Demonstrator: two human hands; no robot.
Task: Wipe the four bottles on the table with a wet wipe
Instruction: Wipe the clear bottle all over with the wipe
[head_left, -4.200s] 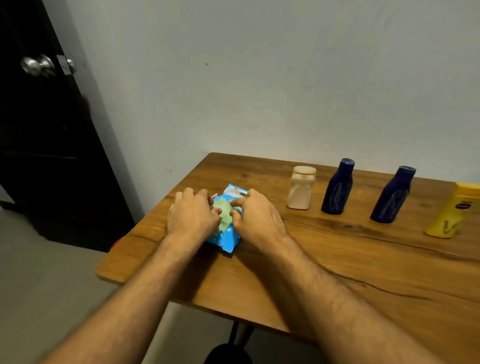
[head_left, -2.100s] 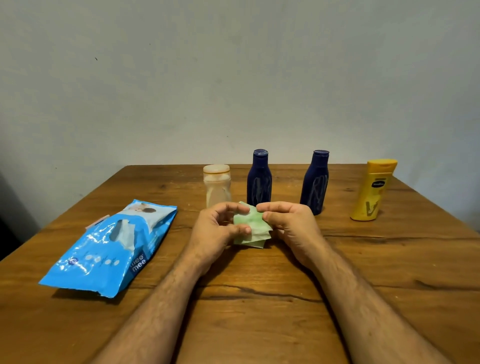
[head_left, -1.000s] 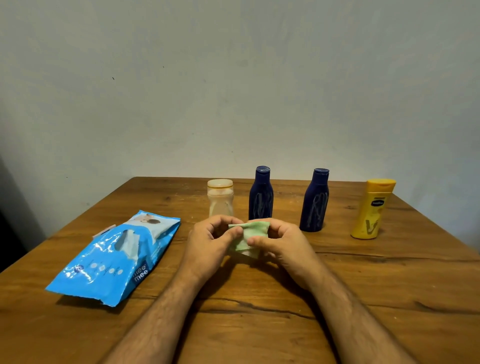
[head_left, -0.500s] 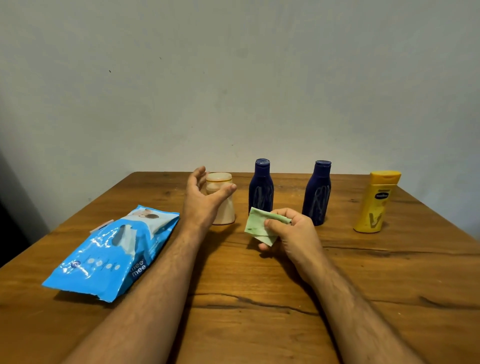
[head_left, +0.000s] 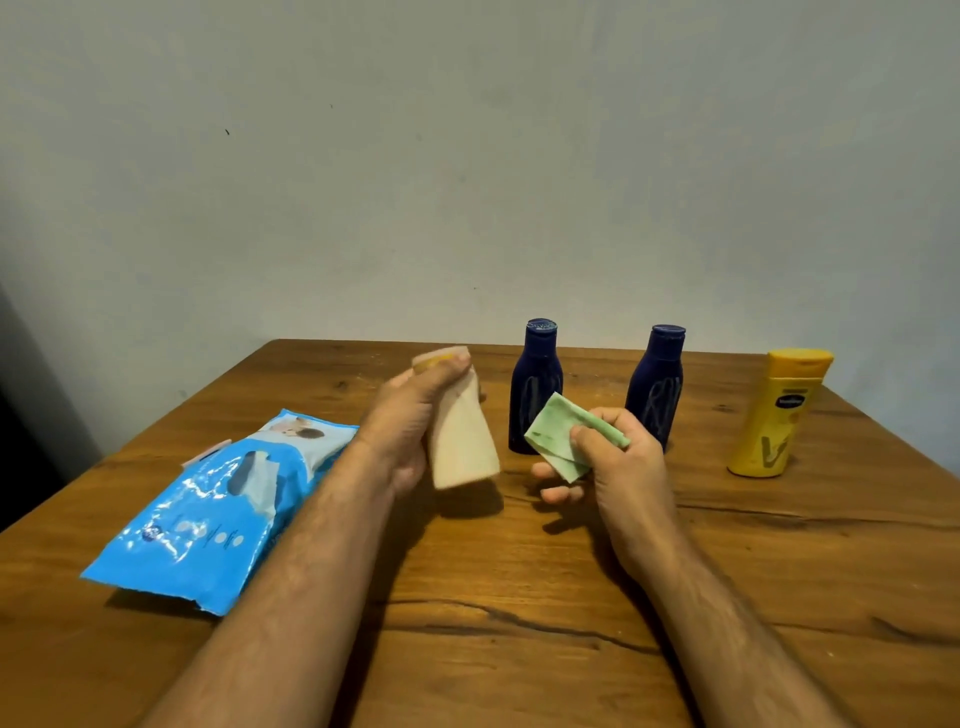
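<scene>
My left hand (head_left: 402, 431) grips the cream bottle (head_left: 462, 441) and holds it tilted above the table, thumb near its cap. My right hand (head_left: 613, 467) pinches a folded green wet wipe (head_left: 558, 434) just right of that bottle, not touching it. Two dark blue bottles (head_left: 535, 387) (head_left: 655, 387) stand upright behind my hands. A yellow bottle (head_left: 776, 413) stands at the far right.
A blue wet-wipe pack (head_left: 208, 514) lies flat on the left of the wooden table (head_left: 519, 649). A plain wall rises right behind the table's far edge. A dark crack runs across the wood near my forearms.
My left hand closed round the cream bottle and lifted it off the table toward me. My right hand kept the wipe and stayed close beside it.
</scene>
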